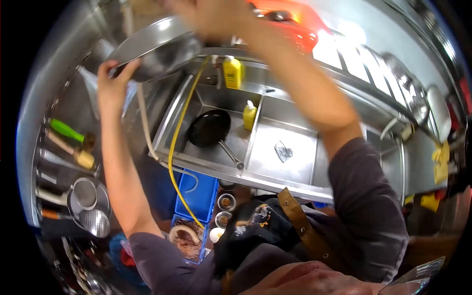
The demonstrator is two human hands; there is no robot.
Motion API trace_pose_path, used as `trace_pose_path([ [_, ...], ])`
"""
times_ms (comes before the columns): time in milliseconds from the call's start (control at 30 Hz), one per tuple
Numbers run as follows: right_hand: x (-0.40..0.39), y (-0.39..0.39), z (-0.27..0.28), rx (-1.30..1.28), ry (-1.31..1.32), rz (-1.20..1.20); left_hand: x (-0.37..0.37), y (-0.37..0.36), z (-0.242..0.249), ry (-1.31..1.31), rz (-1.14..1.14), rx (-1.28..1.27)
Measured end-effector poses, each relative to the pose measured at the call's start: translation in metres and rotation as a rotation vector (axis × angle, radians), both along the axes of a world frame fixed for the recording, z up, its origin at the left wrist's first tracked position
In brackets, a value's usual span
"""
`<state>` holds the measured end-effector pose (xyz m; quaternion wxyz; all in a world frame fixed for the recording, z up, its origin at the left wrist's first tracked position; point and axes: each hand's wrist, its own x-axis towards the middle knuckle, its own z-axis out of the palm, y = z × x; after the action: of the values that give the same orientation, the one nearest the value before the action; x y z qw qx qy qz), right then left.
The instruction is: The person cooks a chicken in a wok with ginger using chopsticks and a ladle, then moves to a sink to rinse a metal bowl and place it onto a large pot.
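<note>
A large metal bowl point(169, 56) is held up, tilted, at the upper left, over the back left corner of the sink. My left hand point(115, 81) grips its near rim, with thumb and fingers closed on the edge. At the top of the view my right hand point(209, 19) is close to the bowl's far side. Motion smears its fingers, so I cannot see whether it touches the bowl. Below, a black frying pan point(210, 128) lies in the left sink basin point(231, 105), its handle pointing toward me.
Yellow bottles point(232, 73) stand behind and inside the sink. A yellow hose point(180, 130) runs over its left side. Strainers point(84, 193) and brushes hang at left. An orange-red container point(295, 19) sits at the back. Below is a blue crate point(196, 191).
</note>
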<state>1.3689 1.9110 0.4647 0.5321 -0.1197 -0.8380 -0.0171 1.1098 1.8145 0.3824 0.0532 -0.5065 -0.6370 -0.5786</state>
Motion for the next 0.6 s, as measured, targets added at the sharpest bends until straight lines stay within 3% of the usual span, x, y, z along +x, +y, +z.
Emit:
trace_pose_path([
  [133, 0.065, -0.070, -0.226, -0.403, 0.024, 0.320, -0.020, 0.007, -0.004, -0.144, -0.111, -0.016],
  [200, 0.125, -0.099, -0.326, -0.909, -0.361, 0.041, -0.032, 0.010, -0.006, -0.234, -0.156, -0.102],
  [233, 0.159, -0.108, -0.381, -0.991, -0.433, -0.057, -0.025, 0.013, -0.007, -0.228, -0.159, -0.104],
  [300, 0.231, -0.135, -0.445, -1.268, -0.504, -0.303, -0.022, 0.007, -0.007, -0.225, -0.127, 0.000],
  [367, 0.309, -0.154, -0.530, -1.342, -0.314, -0.460, -0.039, 0.003, -0.003, -0.064, -0.068, -0.018],
  [400, 0.343, -0.167, -0.550, -1.400, -0.360, -0.595, -0.041, 0.004, -0.003, 0.067, -0.039, -0.051],
  [433, 0.370, -0.185, -0.542, -1.302, -0.388, -0.680, -0.054, 0.011, -0.008, -0.030, -0.121, -0.049],
  [467, 0.390, -0.197, -0.534, -1.388, -0.308, -0.771, -0.065, 0.019, -0.010, -0.137, -0.196, -0.020],
  [533, 0.425, -0.213, -0.536, -1.453, -0.274, -0.885, -0.064, 0.020, -0.009, -0.107, -0.121, 0.013],
  [600, 0.451, -0.223, -0.549, -1.489, -0.142, -0.906, -0.051, 0.007, 0.008, -0.003, -0.035, -0.207],
])
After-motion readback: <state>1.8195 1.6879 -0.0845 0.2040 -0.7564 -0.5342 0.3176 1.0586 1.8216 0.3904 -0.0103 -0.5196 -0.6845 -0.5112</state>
